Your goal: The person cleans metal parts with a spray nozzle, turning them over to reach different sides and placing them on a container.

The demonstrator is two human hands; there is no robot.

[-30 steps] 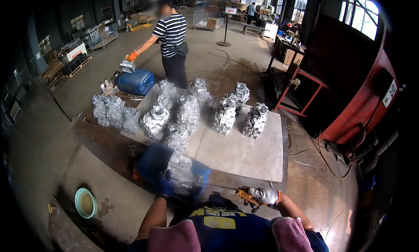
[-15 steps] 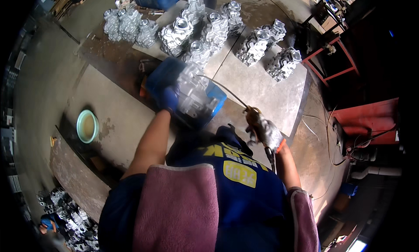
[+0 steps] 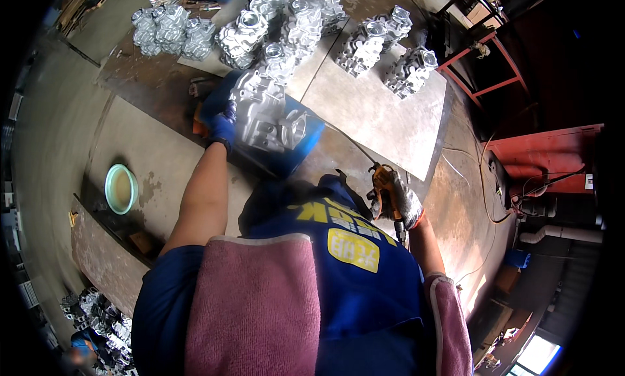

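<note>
In a blue glove, my left hand grips the left side of a silver metal casting. The casting lies tilted on a blue plastic container, its round flanged opening turned to the right. My right hand, in a pale, dirt-stained glove, is closed around an orange-brown air blow gun. From the gun a long, thin, curved nozzle reaches up and left, its tip near the casting's flanged end. Whether the tip touches the metal I cannot tell.
Several similar castings stand on grey sheets beyond the container. A green basin of cloudy liquid is at the left. Red metal framing and a loose hose are on the right. Another person is at the lower left.
The casting has turned on the container, its flanged opening now facing right. My left hand has shifted to its left side, while the blow gun has changed angle slightly. The whole view has shifted a little.
</note>
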